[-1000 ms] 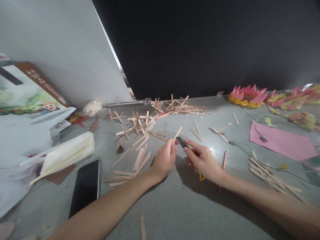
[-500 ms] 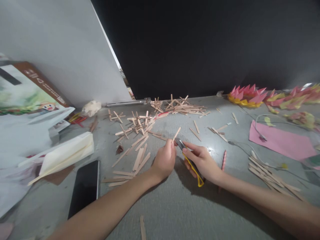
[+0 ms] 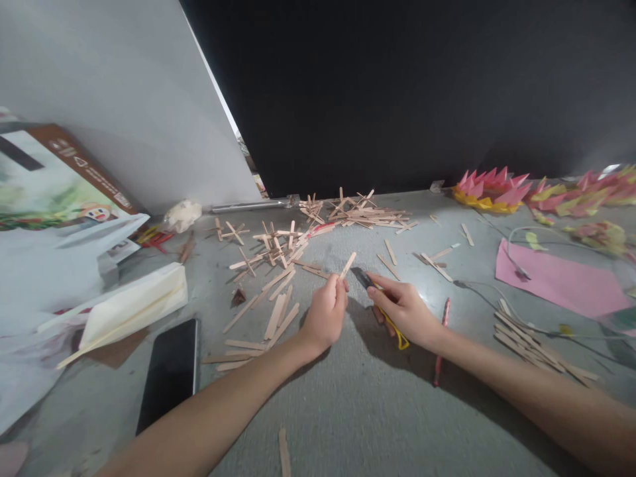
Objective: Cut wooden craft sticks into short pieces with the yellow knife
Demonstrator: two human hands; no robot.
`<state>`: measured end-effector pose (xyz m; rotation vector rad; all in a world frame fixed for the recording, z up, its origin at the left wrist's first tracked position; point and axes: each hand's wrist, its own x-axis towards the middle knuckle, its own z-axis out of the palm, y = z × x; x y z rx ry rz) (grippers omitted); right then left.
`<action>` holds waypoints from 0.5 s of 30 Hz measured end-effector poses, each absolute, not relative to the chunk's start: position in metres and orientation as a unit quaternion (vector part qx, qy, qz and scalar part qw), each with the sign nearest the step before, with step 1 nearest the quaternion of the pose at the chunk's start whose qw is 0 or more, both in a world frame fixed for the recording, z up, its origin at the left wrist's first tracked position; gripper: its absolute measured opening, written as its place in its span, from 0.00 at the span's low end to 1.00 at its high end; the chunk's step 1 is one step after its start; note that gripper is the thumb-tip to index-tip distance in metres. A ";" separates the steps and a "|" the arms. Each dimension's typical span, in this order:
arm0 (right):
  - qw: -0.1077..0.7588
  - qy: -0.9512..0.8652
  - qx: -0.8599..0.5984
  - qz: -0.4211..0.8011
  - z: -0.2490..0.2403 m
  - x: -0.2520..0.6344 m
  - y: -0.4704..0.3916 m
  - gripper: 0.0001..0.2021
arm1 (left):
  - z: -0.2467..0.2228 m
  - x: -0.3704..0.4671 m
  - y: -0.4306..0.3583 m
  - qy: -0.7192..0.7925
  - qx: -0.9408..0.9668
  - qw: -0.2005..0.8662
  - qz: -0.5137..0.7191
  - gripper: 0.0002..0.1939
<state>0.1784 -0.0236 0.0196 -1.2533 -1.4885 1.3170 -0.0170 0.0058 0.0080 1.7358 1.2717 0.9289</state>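
Closed in a fist, my left hand [image 3: 325,315] grips a wooden craft stick [image 3: 349,264] whose upper part sticks out past the thumb. To its right, my right hand [image 3: 400,308] is wrapped round a yellow utility knife [image 3: 397,331], its dark front end pointing up and left toward the stick. A small gap separates the knife from the stick. Behind my hands lies a heap of wooden sticks [image 3: 368,215], some joined into crosses. Loose sticks [image 3: 282,318] lie left of my left hand. A red patterned pen-like rod [image 3: 441,344] rests beside my right wrist.
A black phone [image 3: 169,371] lies at left, near a folded cream paper [image 3: 134,305] and a plastic bag [image 3: 44,278]. At right are pink paper [image 3: 556,275], a stick bundle [image 3: 531,344], a cable [image 3: 477,285] and pink-yellow paper crowns [image 3: 491,192]. A black panel [image 3: 397,93] stands behind.
My right hand with the utility knife has moved slightly right, away from the stick. My left hand has shifted a little left, still holding the stick.
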 end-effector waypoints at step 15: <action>0.362 -0.604 -0.474 0.529 0.020 0.182 -0.021 0.28 | 0.008 -0.018 0.005 0.490 0.699 0.380 0.356 0.22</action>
